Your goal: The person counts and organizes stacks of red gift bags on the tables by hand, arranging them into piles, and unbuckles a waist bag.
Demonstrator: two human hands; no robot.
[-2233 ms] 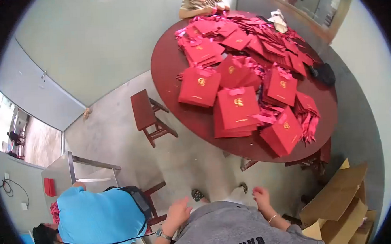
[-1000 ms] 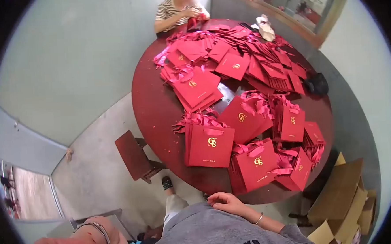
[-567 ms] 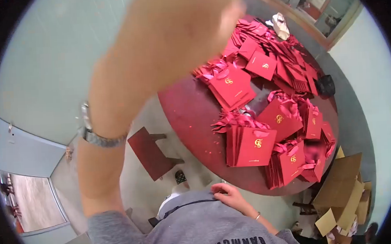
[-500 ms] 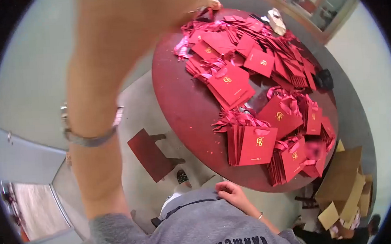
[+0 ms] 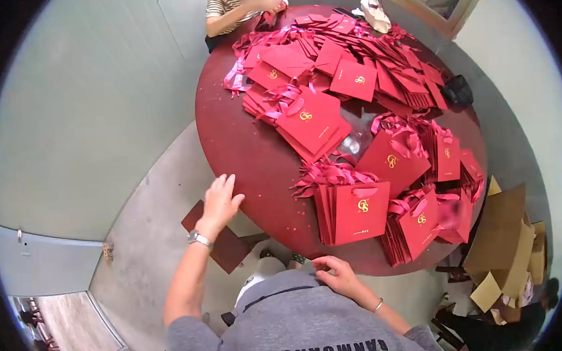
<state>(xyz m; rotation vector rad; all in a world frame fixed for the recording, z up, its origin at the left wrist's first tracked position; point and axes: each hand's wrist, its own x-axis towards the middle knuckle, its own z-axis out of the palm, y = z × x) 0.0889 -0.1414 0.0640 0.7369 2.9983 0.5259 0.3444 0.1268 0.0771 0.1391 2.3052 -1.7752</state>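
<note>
My left hand [image 5: 220,204], with a watch on its wrist, is at the left rim of the round dark-red table [image 5: 254,151]; its fingers are stretched out and nothing is in them. At the table's near edge, in front of my waist, my right hand [image 5: 340,277] has loosely bent fingers held apart, with nothing visible in them. Closest to it stands a bundle of red paper gift bags [image 5: 359,213] with pink ribbon handles and gold lettering. More bags are stacked beside it, such as another bundle [image 5: 417,225]. Flat-lying bags [image 5: 313,120] cover the table's middle.
Across the table, a person in a striped top [image 5: 228,13] has their hands at the far edge. A red stool [image 5: 227,245] is below my left hand. Opened cardboard boxes [image 5: 501,246] stand at the right. A white bundle [image 5: 374,15] and a black item [image 5: 457,90] lie on the table.
My left arm has come down from high in front of the camera to the table's left rim. The person across is now visible. My right hand has barely moved.
</note>
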